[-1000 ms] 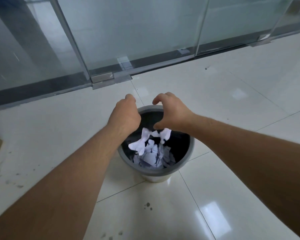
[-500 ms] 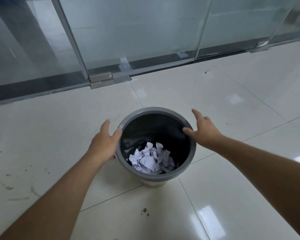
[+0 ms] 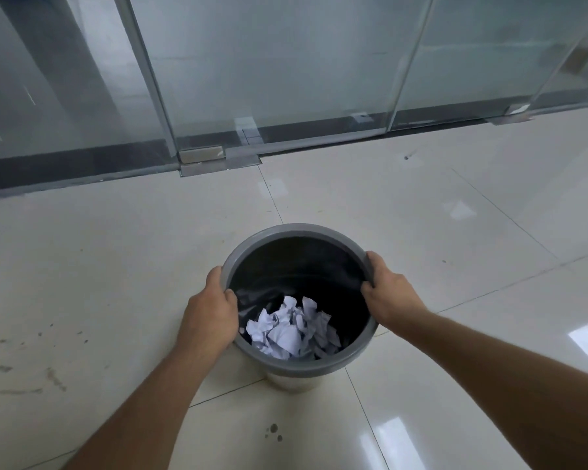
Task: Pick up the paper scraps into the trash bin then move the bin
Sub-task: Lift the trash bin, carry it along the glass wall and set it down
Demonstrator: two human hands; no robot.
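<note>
A round grey trash bin (image 3: 294, 229) with a dark inside stands on the tiled floor in the middle of the head view. Crumpled white paper scraps (image 3: 291, 329) lie in a heap at its bottom. My left hand (image 3: 211, 315) grips the bin's left rim, thumb inside and fingers outside. My right hand (image 3: 389, 291) grips the right rim the same way. The bin's lower wall is mostly hidden under its rim.
A glass wall with metal frames and a floor hinge plate (image 3: 218, 161) runs across the back. The glossy tile floor (image 3: 455, 232) stretches all around the bin, with dark smudges at left (image 3: 51, 374) and small spots (image 3: 273, 432) in front.
Both hands dropped the scraps over the bin, spread apart to its sides, and now have closed on the left and right rim.
</note>
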